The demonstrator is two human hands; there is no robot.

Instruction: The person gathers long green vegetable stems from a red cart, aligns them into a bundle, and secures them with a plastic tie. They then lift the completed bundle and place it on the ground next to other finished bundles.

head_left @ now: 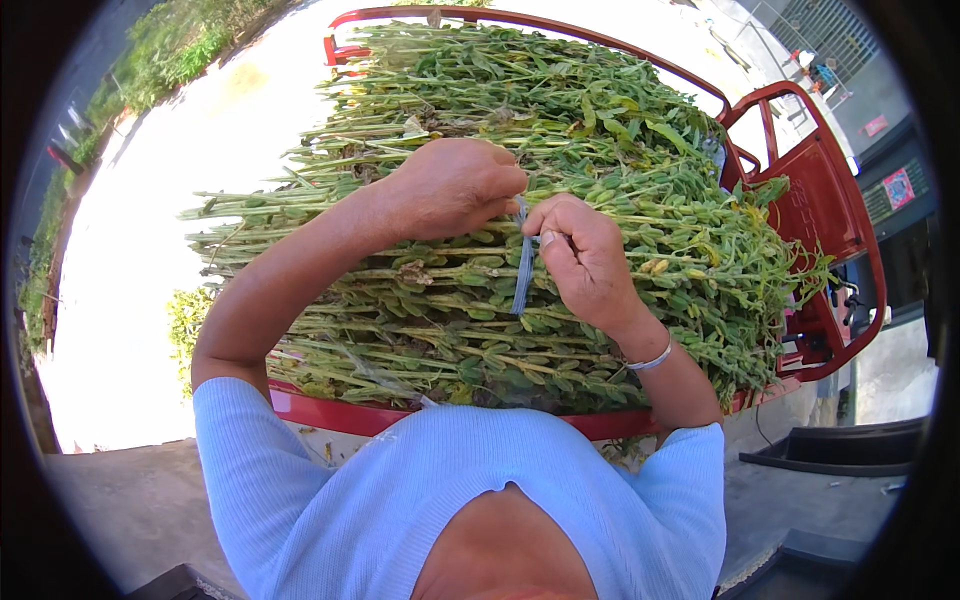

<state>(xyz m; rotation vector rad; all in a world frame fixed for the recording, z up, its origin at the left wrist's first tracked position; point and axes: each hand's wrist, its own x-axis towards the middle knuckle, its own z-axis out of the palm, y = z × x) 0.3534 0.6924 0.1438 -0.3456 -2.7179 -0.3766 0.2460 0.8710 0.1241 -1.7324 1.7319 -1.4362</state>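
Cut green stalks with pods, which look like sesame (440,270), lie heaped in a layered pile before me, stems to the left and leafy tops to the right. Over the middle of the pile, my left hand (455,190) is closed with its fingertips pinching a grey-blue strip of tying cord (523,270). My right hand (585,255) is just to its right, fingers curled and thumb pressed on the same cord. One end of the cord hangs down between the hands across the stalks. Whether it passes round a bundle is hidden.
The pile rests on a cart with a red metal rail (600,425) along the near side. A red frame and panel (825,200) stand at the right end. Dark trays (840,448) lie on the ground at the lower right. Bushes (190,55) grow at the far left.
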